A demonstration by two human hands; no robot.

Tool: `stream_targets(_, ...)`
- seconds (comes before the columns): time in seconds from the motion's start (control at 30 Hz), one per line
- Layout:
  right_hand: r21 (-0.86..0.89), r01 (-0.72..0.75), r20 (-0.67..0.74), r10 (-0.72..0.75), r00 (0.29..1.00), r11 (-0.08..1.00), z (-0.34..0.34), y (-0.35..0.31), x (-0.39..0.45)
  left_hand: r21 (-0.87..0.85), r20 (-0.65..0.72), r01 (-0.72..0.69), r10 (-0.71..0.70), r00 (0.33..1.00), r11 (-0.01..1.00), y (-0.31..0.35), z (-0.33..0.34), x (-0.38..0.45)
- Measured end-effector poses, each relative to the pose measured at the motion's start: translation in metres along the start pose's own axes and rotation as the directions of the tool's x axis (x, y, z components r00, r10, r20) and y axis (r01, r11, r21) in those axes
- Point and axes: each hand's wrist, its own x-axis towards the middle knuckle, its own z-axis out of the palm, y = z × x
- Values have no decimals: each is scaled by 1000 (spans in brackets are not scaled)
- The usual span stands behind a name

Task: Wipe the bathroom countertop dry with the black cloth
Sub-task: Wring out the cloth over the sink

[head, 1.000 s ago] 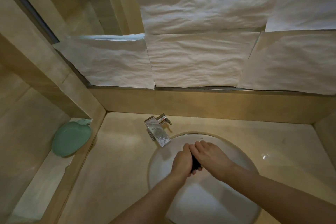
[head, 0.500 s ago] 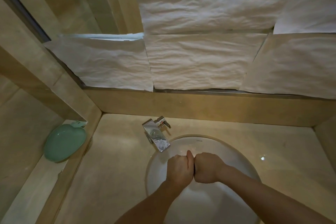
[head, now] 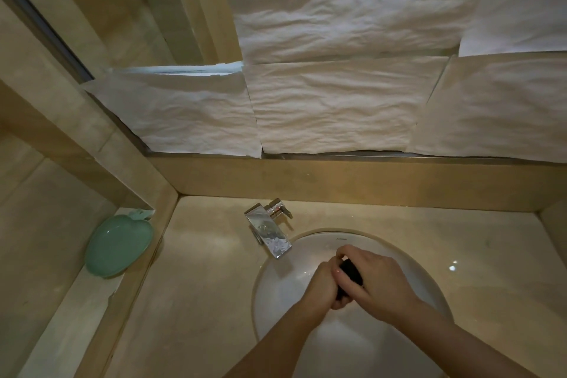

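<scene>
Over the white oval sink (head: 282, 282), both my hands grip a bunched black cloth (head: 349, 277). My left hand (head: 323, 288) curls round its lower end. My right hand (head: 376, 281) wraps over its upper end, fingers folded across it. Only a short dark strip of the cloth shows between the hands; the rest is hidden in the fists. The beige stone countertop (head: 199, 285) surrounds the sink, with a glint of light at the right.
A chrome tap (head: 270, 232) juts over the sink's back left rim. A green apple-shaped dish (head: 119, 244) sits on a lower ledge at the left. Crumpled white paper sheets (head: 331, 107) cover the mirror behind the backsplash. Walls close in on both sides.
The two fists, side by side half a second ago, have turned against each other; the right hand now lies over the cloth and a dark strip shows again.
</scene>
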Motion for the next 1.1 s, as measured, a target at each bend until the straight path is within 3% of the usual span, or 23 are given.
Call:
stream_targets(0.1,-11,-115,-124,112,986,993,5,-6,8,69,-148,-69,79,986,995,4,9,2)
stream_targets(0.27,83,-380,-83,387,919,921,21,-14,8,322,-413,-170,299,860,931,-6,11,6)
stream_targets(0.4,172,-543,5,551,835,822,32,-21,11,544,-412,-209,476,777,813,-16,6,16)
stream_targets(0.43,183,-578,31,583,812,795,34,-22,11,526,-363,-245,476,801,814,-17,3,18)
stream_targets(0.47,193,-613,51,616,786,766,36,-22,12,532,-249,-239,420,873,812,-19,-1,21)
stream_targets(0.5,198,-647,69,648,758,736,38,-22,13,571,-222,-242,432,874,784,-29,-1,29)
stream_targets(0.6,190,-735,168,716,677,651,52,-17,15,797,-139,-268,596,791,542,-50,-6,50)
stream_targets(0.67,170,-759,245,719,650,628,57,-16,17,848,-150,-240,648,746,472,-53,-8,47)
stream_targets(0.7,168,-761,246,721,648,627,56,-16,16,879,-146,-196,636,757,434,-51,-6,44)
stream_targets(0.77,166,-714,167,694,700,680,49,-21,11,825,-157,-231,603,782,515,-38,-8,34)
stream_targets(0.8,151,-642,105,633,767,752,42,-22,6,738,-235,-232,563,792,634,-34,-7,33)
stream_targets(0.87,94,-399,8,401,916,912,25,-25,-6,370,-228,-155,251,941,916,-18,-6,23)
stream_targets(0.9,48,-254,-9,255,967,966,18,-24,-11,126,-151,-80,99,984,989,-11,-7,13)
stream_targets(0.93,-6,-111,-16,111,994,994,12,-19,-15,-28,-66,-17,15,998,999,-6,-9,4)
stream_targets(1.0,-120,155,-46,-161,986,981,6,-4,-18,-13,110,5,-3,994,1000,-1,-12,-11)
stream_targets(1.07,-219,361,-26,-375,927,907,2,4,-15,139,261,-95,56,964,986,-7,-12,-17)
stream_targets(1.1,-260,405,-21,-425,905,877,1,5,-12,195,261,-149,95,961,969,-11,-12,-17)
